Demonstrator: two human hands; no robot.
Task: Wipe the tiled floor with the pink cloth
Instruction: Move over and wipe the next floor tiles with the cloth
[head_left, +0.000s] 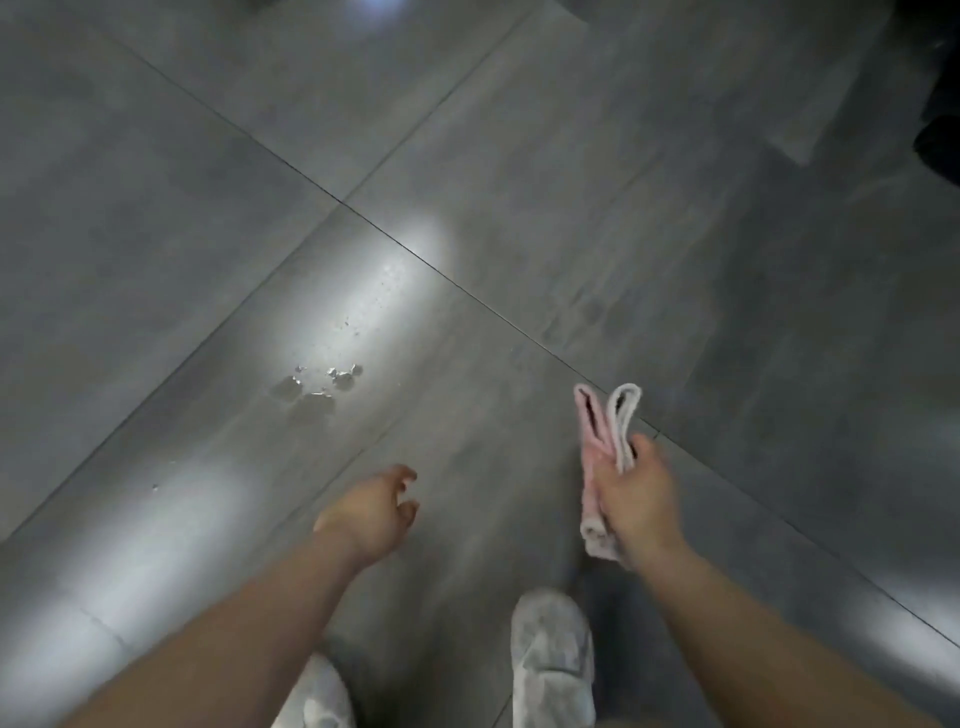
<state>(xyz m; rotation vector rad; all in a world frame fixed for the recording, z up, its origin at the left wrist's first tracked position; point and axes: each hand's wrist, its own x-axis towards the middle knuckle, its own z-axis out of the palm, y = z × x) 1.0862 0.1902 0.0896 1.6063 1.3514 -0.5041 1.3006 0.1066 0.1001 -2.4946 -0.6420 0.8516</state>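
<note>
A folded pink cloth (602, 441) with a paler edge hangs above the floor, gripped in my right hand (636, 499) at the lower right. My left hand (371, 512) hovers at lower centre with its fingers loosely curled and apart, holding nothing. The grey tiled floor (571, 182) fills the view. A small patch of wet drops and bright specks (317, 389) lies on a tile ahead of my left hand, well left of the cloth.
Dark grout lines (343, 202) cross the large glossy tiles, which reflect light. My two feet in pale shoes (553, 660) stand at the bottom edge. A dark object (937, 140) sits at the far right edge.
</note>
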